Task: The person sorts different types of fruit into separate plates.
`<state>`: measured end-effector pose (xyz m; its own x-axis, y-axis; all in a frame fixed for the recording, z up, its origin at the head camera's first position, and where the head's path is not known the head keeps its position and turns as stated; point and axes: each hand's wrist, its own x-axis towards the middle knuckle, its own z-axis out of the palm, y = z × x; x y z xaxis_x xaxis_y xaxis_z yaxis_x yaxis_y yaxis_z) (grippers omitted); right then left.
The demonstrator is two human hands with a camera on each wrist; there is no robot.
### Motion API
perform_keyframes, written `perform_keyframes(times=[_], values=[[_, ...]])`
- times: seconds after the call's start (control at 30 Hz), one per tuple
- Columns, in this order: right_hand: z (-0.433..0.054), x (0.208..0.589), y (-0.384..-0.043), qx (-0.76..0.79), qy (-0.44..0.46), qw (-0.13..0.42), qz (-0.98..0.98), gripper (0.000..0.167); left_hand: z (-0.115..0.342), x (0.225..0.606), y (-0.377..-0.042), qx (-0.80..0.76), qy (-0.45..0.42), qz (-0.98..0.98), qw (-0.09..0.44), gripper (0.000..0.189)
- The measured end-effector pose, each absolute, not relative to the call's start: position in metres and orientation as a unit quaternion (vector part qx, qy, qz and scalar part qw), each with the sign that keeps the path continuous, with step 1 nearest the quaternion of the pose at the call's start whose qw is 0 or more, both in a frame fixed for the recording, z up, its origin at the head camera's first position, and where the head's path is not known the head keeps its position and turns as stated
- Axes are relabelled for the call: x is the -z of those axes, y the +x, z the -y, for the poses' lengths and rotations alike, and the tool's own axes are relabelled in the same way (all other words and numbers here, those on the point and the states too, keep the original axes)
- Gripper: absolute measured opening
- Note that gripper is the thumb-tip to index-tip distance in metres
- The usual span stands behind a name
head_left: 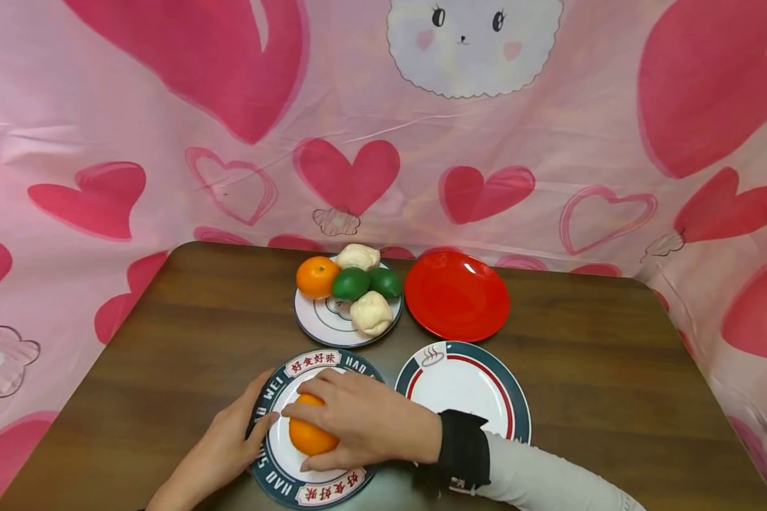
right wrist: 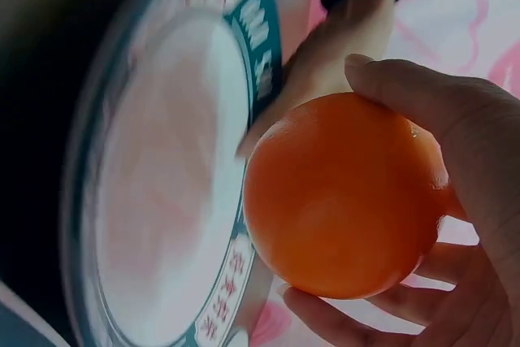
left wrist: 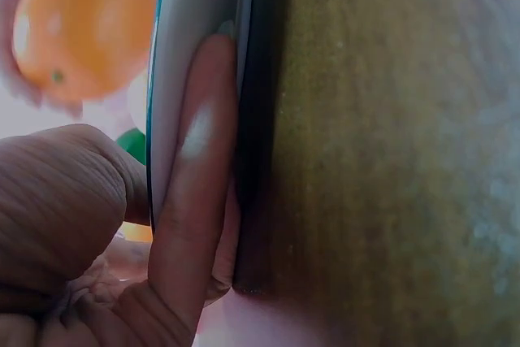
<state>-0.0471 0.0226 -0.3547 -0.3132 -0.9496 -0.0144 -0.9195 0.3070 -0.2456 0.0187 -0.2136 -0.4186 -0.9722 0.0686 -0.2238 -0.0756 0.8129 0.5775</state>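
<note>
Fingers [head_left: 319,387] grip a round orange [head_left: 312,431], right hand [head_left: 373,419] apparently mid-transfer (left hand [head_left: 235,429] pinching a teal-rimmed white plate [head_left: 275,477], lower centre); gentle release probably next.

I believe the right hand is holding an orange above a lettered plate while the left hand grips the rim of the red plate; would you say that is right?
Not quite: the head view shows the left hand gripping the rim of the lettered plate; the red plate lies untouched farther back. The right hand does hold an orange above the lettered plate.
</note>
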Motion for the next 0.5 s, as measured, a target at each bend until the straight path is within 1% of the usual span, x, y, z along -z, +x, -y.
perform_keyframes(times=[0.1, 0.17, 0.23, 0.37, 0.5], values=[[-0.029, 0.356, -0.037, 0.095, -0.586, 0.098, -0.798, 0.058, 0.213, 0.421, 0.019, -0.306, 0.000, -0.945, 0.116, 0.071], [-0.030, 0.359, -0.034, 0.092, -0.589, 0.098, -0.797, 0.058, 0.213, 0.422, 0.019, -0.307, 0.000, -0.945, 0.116, 0.071], [-0.029, 0.363, -0.033, 0.085, -0.592, 0.096, -0.796, 0.058, 0.215, 0.422, 0.019, -0.305, -0.001, -0.945, 0.118, 0.071], [-0.026, 0.373, -0.033, 0.071, -0.592, 0.118, -0.794, 0.062, 0.217, 0.423, 0.017, -0.299, -0.004, -0.946, 0.126, 0.072], [-0.025, 0.382, -0.033, 0.062, -0.590, 0.135, -0.794, 0.061, 0.215, 0.424, 0.015, -0.299, -0.007, -0.945, 0.134, 0.074]])
